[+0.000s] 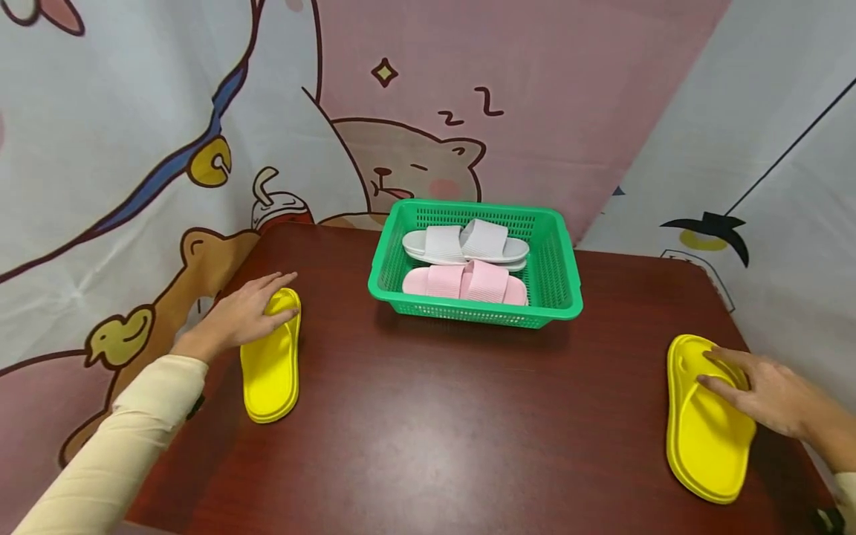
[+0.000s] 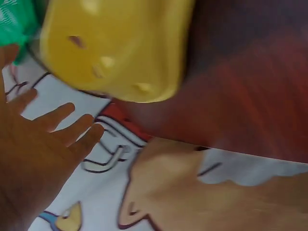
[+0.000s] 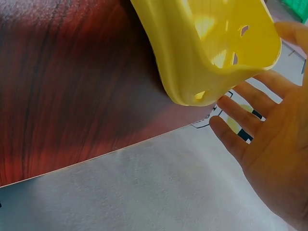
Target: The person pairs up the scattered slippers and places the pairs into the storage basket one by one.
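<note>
Loose hands, two yellow slippers near the table's sides

The left yellow slipper (image 1: 270, 375) is lying at the left of the table (image 1: 461, 409); the right yellow slipper (image 1: 712, 446) is sitting at the right, near that edge. I cannot tell whether it is resting flat or tilting.

Grip: the left hand (image 1: 247, 312) is reaching over its slipper's far end, fingers spread and pinching nothing. The right hand (image 1: 772, 386) is lying over the far end of the other, thumb and fingers apart. Its fingers are appearing very close to the rim in the right wrist view; whether they are touching, I cannot tell.

Risks, as I am judging them:
- Right slipper: an outward nudge from loose fingers could be sending it over the nearby edge.
- Either slipper: with no firm hold showing, a quick lift could be letting it slip or twist. Gripping only one end would be leaving the other end drooping.
- Attention: the hands are working well apart, so watching one could be leaving the other misjudging its reach.
- Green basket (image 1: 468, 316): it is standing between them, holding white slippers (image 1: 444, 244) and pink slippers (image 1: 486, 282); a low inward swing could be catching its rim.
</note>
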`<control>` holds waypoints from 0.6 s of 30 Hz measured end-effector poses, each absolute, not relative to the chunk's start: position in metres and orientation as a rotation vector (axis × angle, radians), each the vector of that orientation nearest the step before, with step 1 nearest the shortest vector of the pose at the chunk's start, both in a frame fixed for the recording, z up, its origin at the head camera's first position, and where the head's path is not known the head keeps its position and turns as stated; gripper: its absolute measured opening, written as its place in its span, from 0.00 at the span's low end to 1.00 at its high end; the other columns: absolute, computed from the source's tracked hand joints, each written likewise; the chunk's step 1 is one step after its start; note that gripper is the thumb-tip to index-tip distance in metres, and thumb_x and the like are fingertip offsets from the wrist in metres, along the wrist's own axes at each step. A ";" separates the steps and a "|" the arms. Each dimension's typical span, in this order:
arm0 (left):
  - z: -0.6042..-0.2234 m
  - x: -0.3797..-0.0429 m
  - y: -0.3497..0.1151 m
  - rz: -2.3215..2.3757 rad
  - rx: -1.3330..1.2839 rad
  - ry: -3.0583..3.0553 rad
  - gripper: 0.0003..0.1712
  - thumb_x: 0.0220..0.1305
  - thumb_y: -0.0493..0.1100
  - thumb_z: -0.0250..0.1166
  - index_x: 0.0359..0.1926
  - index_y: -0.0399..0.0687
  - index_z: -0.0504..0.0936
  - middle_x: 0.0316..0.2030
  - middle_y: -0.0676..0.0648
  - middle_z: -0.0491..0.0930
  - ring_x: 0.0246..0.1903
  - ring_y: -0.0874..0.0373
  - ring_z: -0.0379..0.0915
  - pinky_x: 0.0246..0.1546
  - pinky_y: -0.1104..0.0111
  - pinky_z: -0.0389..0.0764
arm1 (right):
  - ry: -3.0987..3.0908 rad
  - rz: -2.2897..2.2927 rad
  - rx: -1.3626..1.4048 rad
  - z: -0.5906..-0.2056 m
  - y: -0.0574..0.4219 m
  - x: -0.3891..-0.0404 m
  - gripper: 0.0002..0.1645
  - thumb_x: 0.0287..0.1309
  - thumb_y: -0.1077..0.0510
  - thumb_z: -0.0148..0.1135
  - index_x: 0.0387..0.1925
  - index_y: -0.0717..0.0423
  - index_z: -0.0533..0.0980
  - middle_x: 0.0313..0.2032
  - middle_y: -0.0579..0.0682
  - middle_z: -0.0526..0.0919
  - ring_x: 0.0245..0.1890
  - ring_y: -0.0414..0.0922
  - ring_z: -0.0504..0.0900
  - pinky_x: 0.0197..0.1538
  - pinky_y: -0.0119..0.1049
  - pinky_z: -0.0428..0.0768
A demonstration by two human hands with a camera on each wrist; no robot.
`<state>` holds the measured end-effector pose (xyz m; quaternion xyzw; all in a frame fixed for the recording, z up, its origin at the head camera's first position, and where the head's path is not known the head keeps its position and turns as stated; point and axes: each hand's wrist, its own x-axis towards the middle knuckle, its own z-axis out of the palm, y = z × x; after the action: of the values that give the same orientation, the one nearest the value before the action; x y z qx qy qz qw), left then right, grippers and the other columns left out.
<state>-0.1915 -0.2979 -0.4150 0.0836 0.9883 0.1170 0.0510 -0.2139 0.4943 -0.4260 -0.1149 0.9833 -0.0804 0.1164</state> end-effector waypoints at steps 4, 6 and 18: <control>-0.426 -0.187 -0.311 0.355 0.274 2.984 0.38 0.75 0.61 0.52 0.78 0.50 0.59 0.74 0.30 0.54 0.71 0.28 0.51 0.61 0.30 0.57 | 2.872 -0.251 -0.348 -0.426 0.495 -0.210 0.46 0.71 0.36 0.54 0.64 0.77 0.67 0.61 0.83 0.64 0.57 0.81 0.64 0.53 0.77 0.62; -0.432 -0.185 -0.314 0.385 0.288 2.958 0.36 0.77 0.59 0.51 0.77 0.48 0.61 0.74 0.29 0.54 0.70 0.27 0.52 0.61 0.30 0.57 | 2.875 -0.246 -0.345 -0.425 0.495 -0.208 0.45 0.72 0.37 0.53 0.64 0.77 0.67 0.61 0.83 0.64 0.57 0.81 0.64 0.53 0.76 0.62; -0.438 -0.186 -0.313 0.514 0.273 2.885 0.38 0.78 0.61 0.50 0.75 0.39 0.62 0.71 0.28 0.60 0.69 0.28 0.55 0.66 0.36 0.54 | 2.896 -0.322 -0.330 -0.426 0.487 -0.208 0.44 0.72 0.37 0.53 0.63 0.75 0.68 0.61 0.81 0.66 0.58 0.78 0.64 0.55 0.75 0.62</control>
<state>-0.1863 -0.3134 -0.4381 0.0925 0.9754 0.1738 0.0991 -0.2081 0.4869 -0.4256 -0.1120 0.9821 -0.1093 0.1045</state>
